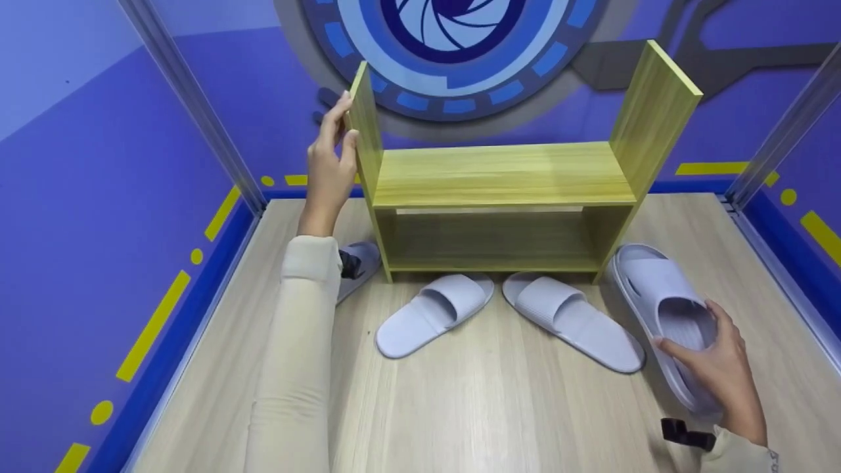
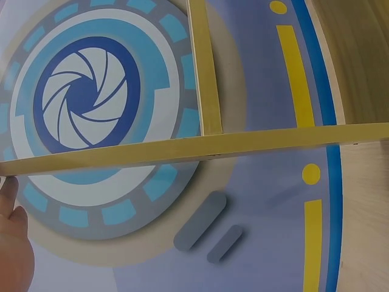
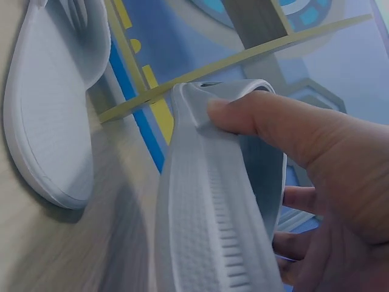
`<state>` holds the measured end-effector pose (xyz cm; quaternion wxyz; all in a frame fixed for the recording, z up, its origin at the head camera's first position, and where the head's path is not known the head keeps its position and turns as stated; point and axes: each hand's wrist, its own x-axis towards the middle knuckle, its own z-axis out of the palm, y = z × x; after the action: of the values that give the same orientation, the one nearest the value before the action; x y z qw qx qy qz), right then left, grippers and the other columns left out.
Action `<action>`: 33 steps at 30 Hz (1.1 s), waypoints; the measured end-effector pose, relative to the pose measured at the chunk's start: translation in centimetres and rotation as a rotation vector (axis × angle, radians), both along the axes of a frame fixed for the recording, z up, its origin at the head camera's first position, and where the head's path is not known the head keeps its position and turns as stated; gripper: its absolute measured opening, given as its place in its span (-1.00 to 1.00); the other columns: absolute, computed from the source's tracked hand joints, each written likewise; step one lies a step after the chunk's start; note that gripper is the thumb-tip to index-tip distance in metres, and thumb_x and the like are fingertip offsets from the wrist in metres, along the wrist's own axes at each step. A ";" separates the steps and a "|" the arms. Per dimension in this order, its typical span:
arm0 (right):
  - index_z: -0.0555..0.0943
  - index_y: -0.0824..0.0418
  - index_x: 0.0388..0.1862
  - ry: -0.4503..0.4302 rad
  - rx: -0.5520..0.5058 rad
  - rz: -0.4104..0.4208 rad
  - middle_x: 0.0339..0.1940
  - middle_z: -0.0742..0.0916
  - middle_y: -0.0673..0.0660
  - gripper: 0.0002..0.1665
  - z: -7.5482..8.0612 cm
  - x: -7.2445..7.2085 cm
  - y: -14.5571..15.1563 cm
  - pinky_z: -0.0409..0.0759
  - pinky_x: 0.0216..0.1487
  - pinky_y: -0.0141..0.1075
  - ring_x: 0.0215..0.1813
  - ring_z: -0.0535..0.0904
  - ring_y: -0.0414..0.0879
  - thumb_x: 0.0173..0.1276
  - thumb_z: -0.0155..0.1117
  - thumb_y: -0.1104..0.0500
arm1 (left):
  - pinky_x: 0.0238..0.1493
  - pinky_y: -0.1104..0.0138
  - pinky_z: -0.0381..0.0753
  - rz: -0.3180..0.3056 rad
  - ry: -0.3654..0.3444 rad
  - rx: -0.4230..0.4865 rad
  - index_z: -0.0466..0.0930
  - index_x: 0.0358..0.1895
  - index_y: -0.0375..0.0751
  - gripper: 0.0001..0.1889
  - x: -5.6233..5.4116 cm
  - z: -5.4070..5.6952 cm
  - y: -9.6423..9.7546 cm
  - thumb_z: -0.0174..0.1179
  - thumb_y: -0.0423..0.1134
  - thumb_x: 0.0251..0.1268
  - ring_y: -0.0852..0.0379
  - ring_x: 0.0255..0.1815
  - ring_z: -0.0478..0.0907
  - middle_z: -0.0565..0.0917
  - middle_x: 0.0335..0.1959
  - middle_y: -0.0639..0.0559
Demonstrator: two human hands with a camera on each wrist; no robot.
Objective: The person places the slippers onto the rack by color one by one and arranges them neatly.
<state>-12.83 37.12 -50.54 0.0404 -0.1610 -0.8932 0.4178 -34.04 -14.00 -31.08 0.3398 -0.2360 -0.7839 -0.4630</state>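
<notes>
Grey slipper [image 1: 686, 322]: held by the right hand [image 1: 723, 364], thumb and fingers across its edges, beside the shelf's [image 1: 499, 174] right end | left hand [image 1: 332, 161]: laid against the left panel [image 1: 368, 125] | handling, as judged: light, soft, bendable; best gripped near the strap [image 1: 663, 279]

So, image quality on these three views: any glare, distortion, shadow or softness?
Head: mostly crisp, pale glare on the light wood-grain floor at bottom centre; left wrist: the flat blue strip along the wall's base bows, probably lens distortion; right wrist: dark shadow on the floor beside the pale grey open-toed slipper in the right hand, floor grain soft.
</notes>
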 end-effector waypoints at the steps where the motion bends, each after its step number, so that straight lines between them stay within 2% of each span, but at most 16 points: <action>1: -0.24 0.25 0.57 -0.009 -0.001 0.000 0.50 -0.04 0.57 0.33 0.1 0.1 0.0 0.07 0.23 0.46 0.42 -0.04 0.57 0.12 0.46 -0.07 | 0.37 0.37 0.34 -0.001 0.011 -0.001 0.29 0.38 -0.21 -0.54 0.0 0.0 0.0 -0.03 -0.33 0.46 0.16 0.41 0.33 0.32 0.45 -0.03; 5: -0.27 0.22 0.57 -0.035 0.000 0.009 0.50 -0.04 0.56 0.35 0.4 0.7 0.0 0.10 0.18 0.47 0.39 -0.01 0.57 0.12 0.46 -0.09 | 0.37 0.39 0.34 0.002 -0.002 -0.005 0.29 0.38 -0.20 -0.54 0.0 0.0 -0.1 -0.03 -0.32 0.46 0.20 0.41 0.32 0.32 0.45 -0.07; 13: -0.23 0.26 0.57 -0.005 0.025 0.087 0.47 0.01 0.59 0.31 1.3 1.3 -0.5 0.11 0.13 0.47 0.38 0.00 0.57 0.13 0.45 -0.05 | 0.38 0.39 0.32 -0.007 0.022 -0.005 0.28 0.39 -0.23 -0.54 -0.2 -0.1 -0.3 -0.04 -0.31 0.46 0.19 0.43 0.30 0.32 0.45 -0.07; 21: -0.27 0.12 0.58 -0.029 -0.019 0.162 0.50 -0.06 0.56 0.31 3.3 1.5 -2.2 0.06 0.13 0.54 0.41 -0.05 0.60 0.15 0.45 -0.03 | 0.40 0.39 0.29 0.003 0.017 -0.016 0.29 0.39 -0.20 -0.54 -0.1 0.0 -0.1 -0.04 -0.32 0.46 0.18 0.43 0.29 0.31 0.46 -0.01; 25: -0.25 0.07 0.59 0.017 -0.024 0.175 0.51 -0.01 0.55 0.31 4.6 1.3 -3.2 0.12 0.08 0.53 0.39 0.01 0.60 0.14 0.47 0.01 | 0.39 0.38 0.30 0.009 0.007 -0.010 0.30 0.38 -0.19 -0.55 -0.1 0.0 0.0 -0.04 -0.34 0.46 0.18 0.43 0.29 0.31 0.46 0.03; 33: -0.17 0.11 0.59 0.133 0.005 0.204 0.49 0.08 0.53 0.31 6.6 0.8 -4.9 0.18 0.02 0.53 0.37 0.10 0.58 0.08 0.51 0.06 | 0.39 0.41 0.29 0.027 -0.047 -0.017 0.29 0.39 -0.15 -0.55 0.0 0.0 -0.1 -0.06 -0.29 0.47 0.25 0.44 0.26 0.29 0.47 0.06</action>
<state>-12.00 32.22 -43.89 0.0573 -0.0414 -0.9014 0.4273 -34.04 -14.07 -31.07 0.3258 -0.2172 -0.7986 -0.4571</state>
